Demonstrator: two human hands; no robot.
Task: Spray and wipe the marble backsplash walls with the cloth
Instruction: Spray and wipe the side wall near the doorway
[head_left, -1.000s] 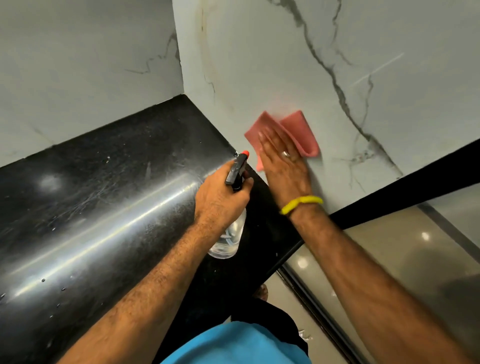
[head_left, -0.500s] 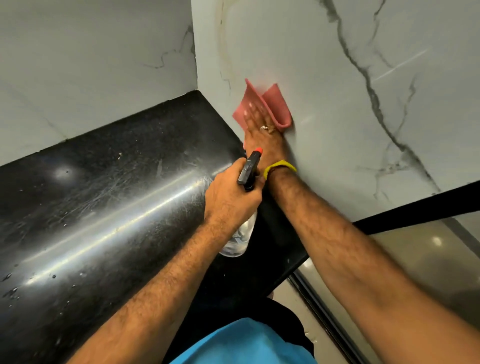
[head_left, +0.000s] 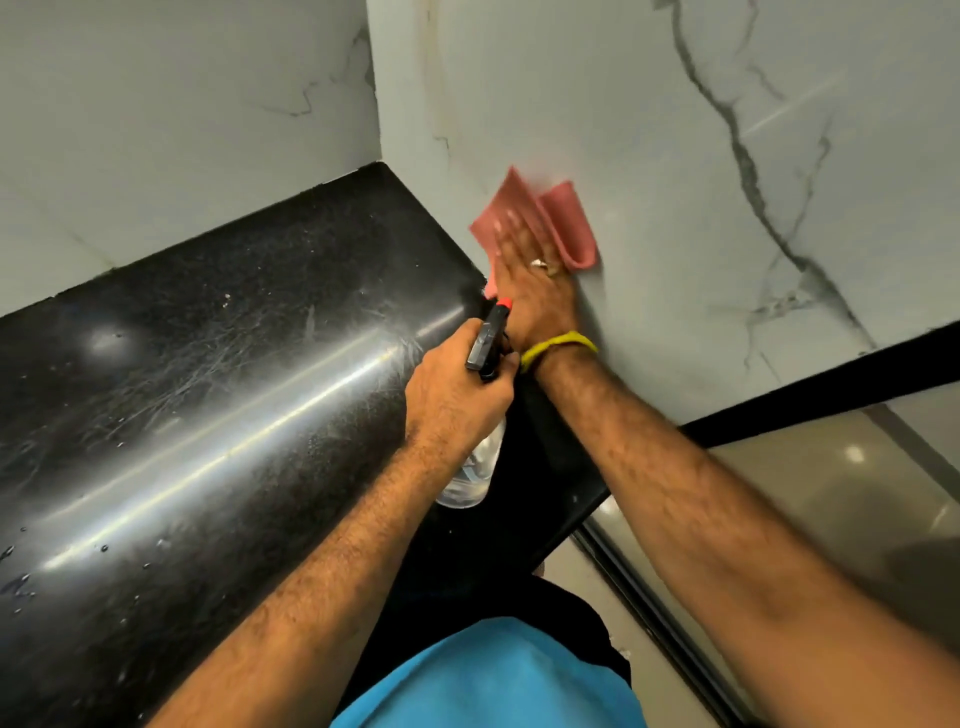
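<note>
Cloth (head_left: 545, 218) seemingly near wall corner (head_left: 375, 104)

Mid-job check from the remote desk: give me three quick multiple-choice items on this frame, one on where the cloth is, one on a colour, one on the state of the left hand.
1. Where is the pink cloth?
A. Lying on the black countertop
B. Pressed against the right marble wall
C. Hanging from the spray bottle

2. What colour is the wristband on the right hand?
A. Yellow
B. Blue
C. White

3. What is the left hand doing?
A. Resting open on the counter
B. Holding a sponge
C. Gripping the spray bottle

Answers: 1 B, the right palm flattens the cloth on the right marble wall above the black countertop. 2 A, a yellow band circles the right wrist. 3 C, the fingers are closed round the bottle's neck, its red nozzle tip pointing toward the wall.
</note>
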